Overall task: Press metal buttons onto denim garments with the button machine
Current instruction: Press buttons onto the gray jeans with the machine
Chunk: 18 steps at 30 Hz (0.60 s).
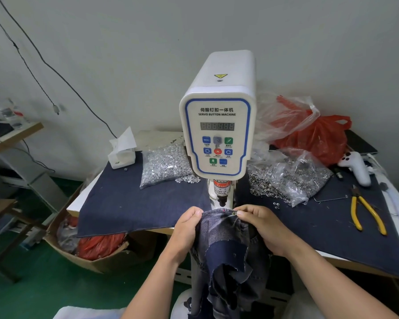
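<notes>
A white servo button machine (218, 125) stands at the table's middle, its press head (221, 199) just above a denim garment (224, 245). My left hand (187, 229) grips the garment's left edge. At the right end of the waistband my right hand (263, 224) pinches the cloth beside a small metal button (234, 213). A red laser dot (224, 210) shows on the waistband edge under the press head. The rest of the garment hangs down in front of the table.
A bag of silver button parts (166, 164) lies left of the machine; a bag of metal rings (290, 178) lies right. Yellow-handled pliers (366, 212), a white controller (355, 166), red plastic bags (320, 137) and a tissue box (122, 153) sit on the denim-covered table (124, 203).
</notes>
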Available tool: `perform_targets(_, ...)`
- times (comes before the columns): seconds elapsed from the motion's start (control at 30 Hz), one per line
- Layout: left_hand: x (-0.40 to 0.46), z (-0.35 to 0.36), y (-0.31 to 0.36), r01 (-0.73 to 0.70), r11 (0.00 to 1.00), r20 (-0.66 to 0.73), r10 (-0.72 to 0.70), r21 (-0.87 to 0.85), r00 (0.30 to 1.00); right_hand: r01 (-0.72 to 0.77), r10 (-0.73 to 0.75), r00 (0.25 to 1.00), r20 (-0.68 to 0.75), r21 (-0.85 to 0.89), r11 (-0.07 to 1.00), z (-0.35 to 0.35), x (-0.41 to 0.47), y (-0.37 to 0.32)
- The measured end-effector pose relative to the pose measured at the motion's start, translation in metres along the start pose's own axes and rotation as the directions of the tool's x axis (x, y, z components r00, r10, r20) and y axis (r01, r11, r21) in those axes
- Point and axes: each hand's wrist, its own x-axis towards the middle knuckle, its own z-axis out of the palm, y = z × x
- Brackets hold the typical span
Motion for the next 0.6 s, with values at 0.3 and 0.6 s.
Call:
perform_targets(0.3, -0.0013, 0.0035, 0.0017, -0.004, 1.000, -0.001, 0.004, -0.012, 1.000, -0.008, 0.008, 1.000, -0.023, -0.001, 1.000, 0.0022, -0.0004, 0.0005)
perform_targets(0.6, -0.0003, 0.0036, -0.0006, 0.002, 1.000, -0.014, -0.001, 0.010, 1.000, -0.013, 0.013, 1.000, -0.025, -0.009, 1.000, 0.0021, -0.0004, -0.0001)
